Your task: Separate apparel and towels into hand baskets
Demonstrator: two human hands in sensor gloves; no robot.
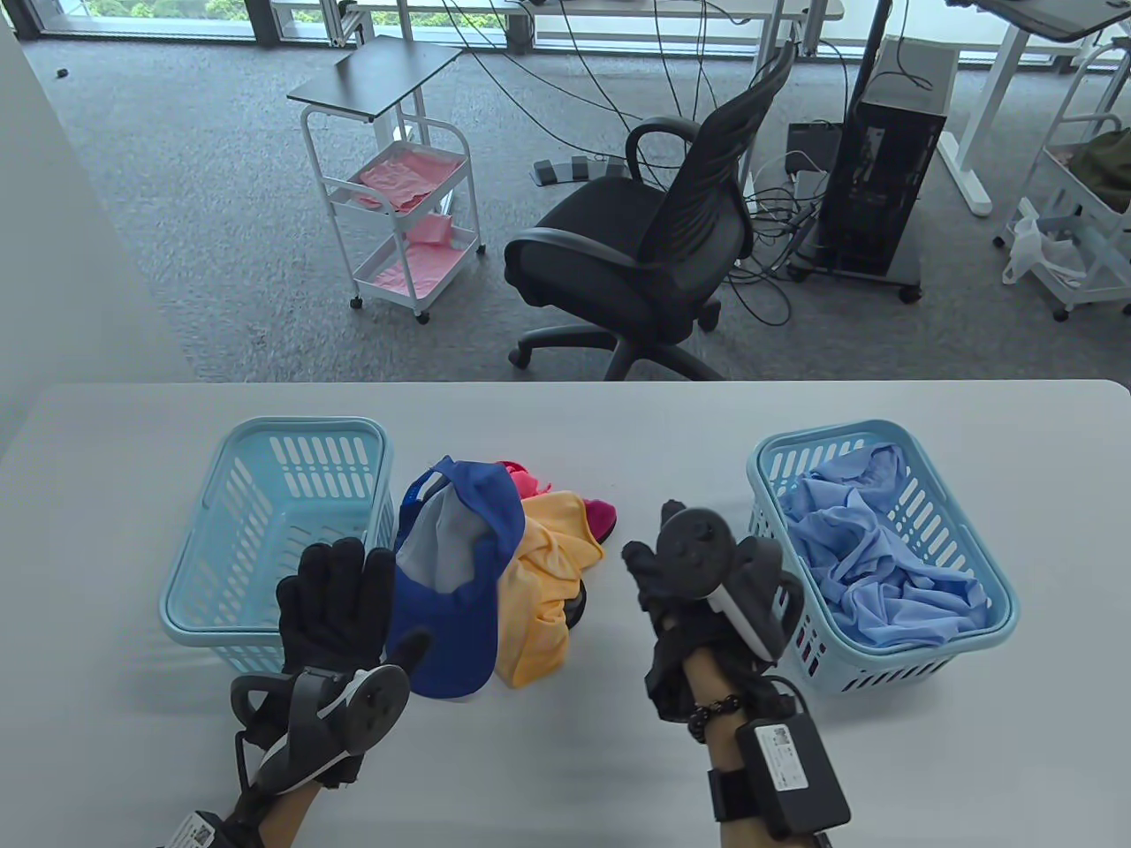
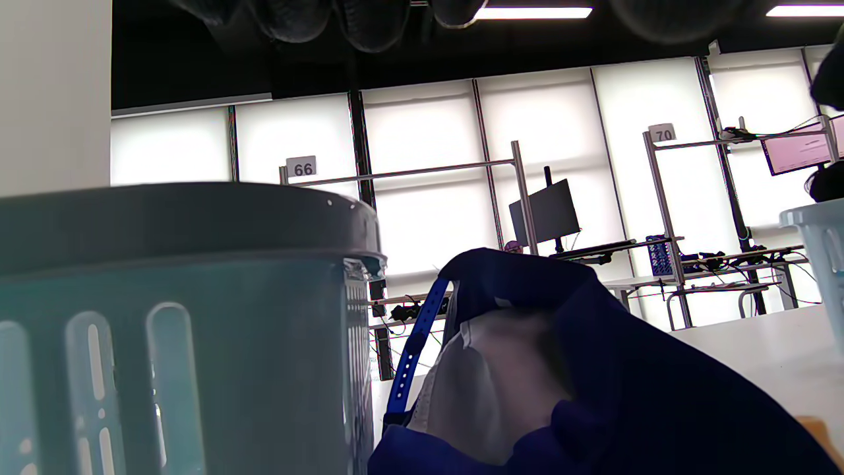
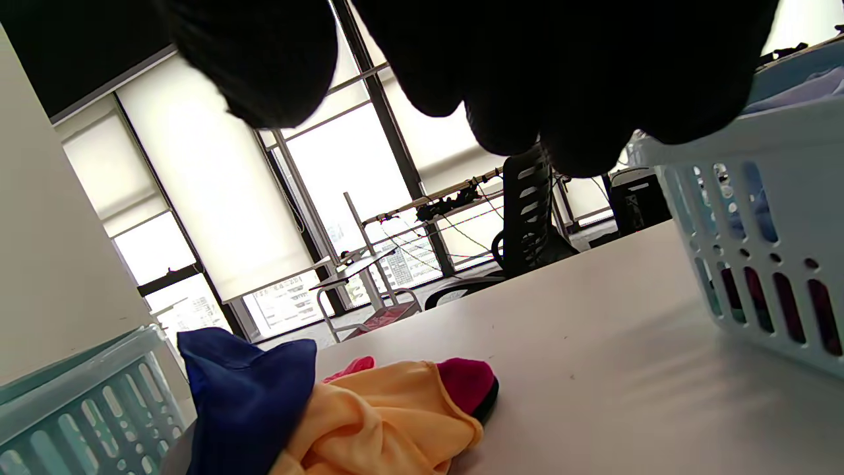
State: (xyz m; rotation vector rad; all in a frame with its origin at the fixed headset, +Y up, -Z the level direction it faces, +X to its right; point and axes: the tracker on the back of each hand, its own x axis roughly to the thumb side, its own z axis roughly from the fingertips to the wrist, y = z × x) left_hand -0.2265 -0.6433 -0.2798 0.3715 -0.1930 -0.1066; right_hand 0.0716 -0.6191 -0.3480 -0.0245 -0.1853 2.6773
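A pale blue basket (image 1: 274,530) with nothing showing inside stands at the table's left. A second pale blue basket (image 1: 884,548) at the right holds a light blue garment (image 1: 884,556). Between them lies a pile: a blue cap (image 1: 459,565), a yellow cloth (image 1: 543,592) and magenta pieces (image 1: 601,517). My left hand (image 1: 380,601) is spread open in front of the left basket, its thumb beside the cap's brim, holding nothing. My right hand (image 1: 671,574) hovers empty between the pile and the right basket. The left wrist view shows the cap (image 2: 560,369) close up beside the basket wall (image 2: 165,316).
The white table (image 1: 618,751) has bare surface in front of the pile and between pile and right basket, also in the right wrist view (image 3: 593,330). Beyond the far edge stand an office chair (image 1: 636,256), a white cart (image 1: 406,194) and a computer tower (image 1: 884,185).
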